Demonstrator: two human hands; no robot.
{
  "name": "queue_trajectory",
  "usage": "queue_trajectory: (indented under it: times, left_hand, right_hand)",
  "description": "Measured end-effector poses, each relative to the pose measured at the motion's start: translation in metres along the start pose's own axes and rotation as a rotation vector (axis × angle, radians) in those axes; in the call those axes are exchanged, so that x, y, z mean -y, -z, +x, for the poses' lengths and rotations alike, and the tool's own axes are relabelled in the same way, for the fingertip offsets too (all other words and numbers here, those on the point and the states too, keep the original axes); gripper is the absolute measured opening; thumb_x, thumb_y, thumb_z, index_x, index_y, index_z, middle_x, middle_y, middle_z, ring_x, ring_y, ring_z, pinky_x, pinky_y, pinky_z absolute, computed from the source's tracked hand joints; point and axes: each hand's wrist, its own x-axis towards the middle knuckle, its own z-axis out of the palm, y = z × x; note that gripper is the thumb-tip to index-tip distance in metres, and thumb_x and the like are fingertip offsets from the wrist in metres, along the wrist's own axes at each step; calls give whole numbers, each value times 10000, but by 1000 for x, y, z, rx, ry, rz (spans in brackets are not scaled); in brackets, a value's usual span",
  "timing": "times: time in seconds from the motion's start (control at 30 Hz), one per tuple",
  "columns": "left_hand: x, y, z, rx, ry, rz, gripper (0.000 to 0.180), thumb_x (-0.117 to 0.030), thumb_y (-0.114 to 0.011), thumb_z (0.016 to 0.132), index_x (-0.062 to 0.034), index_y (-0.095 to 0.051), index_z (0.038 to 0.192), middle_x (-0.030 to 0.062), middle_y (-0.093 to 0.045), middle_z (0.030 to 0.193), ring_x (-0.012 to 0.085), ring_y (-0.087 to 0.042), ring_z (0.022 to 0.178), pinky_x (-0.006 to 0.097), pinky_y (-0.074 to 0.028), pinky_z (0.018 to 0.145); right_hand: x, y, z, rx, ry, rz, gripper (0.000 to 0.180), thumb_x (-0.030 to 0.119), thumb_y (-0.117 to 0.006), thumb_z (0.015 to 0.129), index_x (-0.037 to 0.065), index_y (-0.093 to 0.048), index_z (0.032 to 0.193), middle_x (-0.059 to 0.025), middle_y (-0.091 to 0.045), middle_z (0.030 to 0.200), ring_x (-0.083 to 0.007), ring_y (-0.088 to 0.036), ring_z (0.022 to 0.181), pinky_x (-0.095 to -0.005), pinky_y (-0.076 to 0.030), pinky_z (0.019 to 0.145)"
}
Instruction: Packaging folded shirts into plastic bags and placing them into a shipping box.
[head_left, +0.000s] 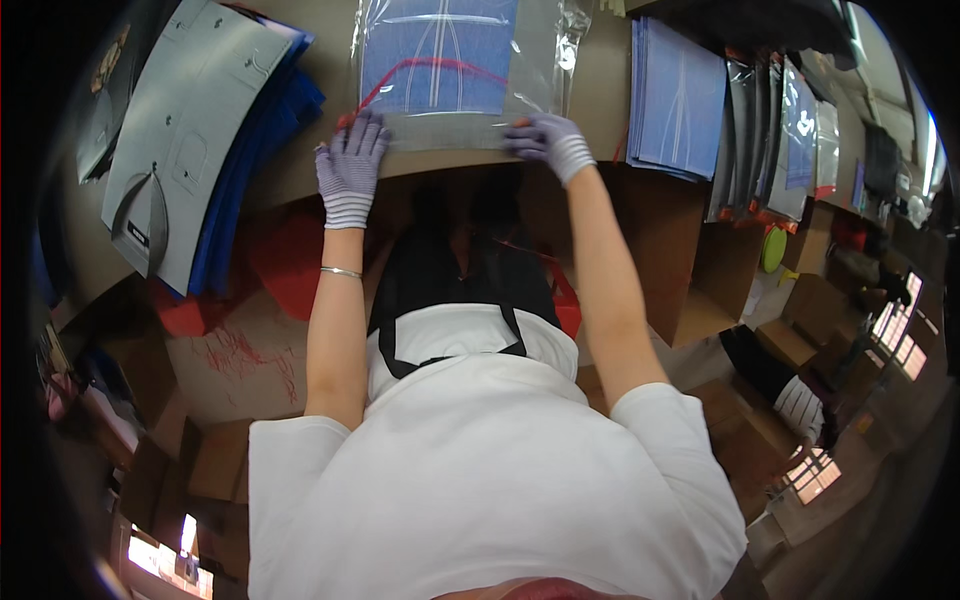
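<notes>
A clear plastic bag (430,133) lies on the table in front of me, with a blue denim-look printed sheet (440,35) inside. A thin red strip (435,63) bows across the bag. My left hand (350,172), in a striped purple-and-white glove, rests flat at the bag's near left corner, fingers stretched out beside the strip's left end. At the near right corner is my right hand (552,145), gloved alike. Its fingers are bent together on the bag's edge; the exact grip is partly hidden. Orange shows at fingertips of both hands.
To the left, grey garment-printed sheets (195,120) overlie blue ones (240,185). Rightward stand a pile of blue printed sheets (675,100) and several filled plastic bags (750,140). Cardboard boxes (715,270) sit below the table; red strip scraps (240,355) litter the floor. Another person's striped sleeve (800,405) shows far right.
</notes>
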Motion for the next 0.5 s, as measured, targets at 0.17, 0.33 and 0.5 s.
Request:
queue_trajectory:
  times: [0.17,0.33,0.5]
  left_hand:
    - [-12,13,29,100,16,185,480,-301,-319,871,-37,-325,1272,158,-221,1399,338,-222,1286,507,-180,1046]
    - [3,-15,23,113,27,272,457,-243,-226,916,-31,-241,1321,128,-169,1427,302,-162,1312,465,-112,1076]
    - [-22,25,22,221,-43,398,431,-234,-267,921,-46,-258,1308,104,-175,1432,322,-182,1305,474,-177,1066]
  right_hand:
    - [43,69,21,-320,347,-80,207,145,-475,818,-13,-571,910,-189,-625,847,-255,-617,651,-295,-497,562]
    - [96,-23,19,-734,638,-722,411,310,-646,668,8,-596,943,-188,-616,894,-331,-594,851,-371,-466,767]
    - [107,-62,4,-856,467,-949,528,408,-647,668,70,-548,1061,-162,-577,1052,-312,-556,968,-383,-446,838]
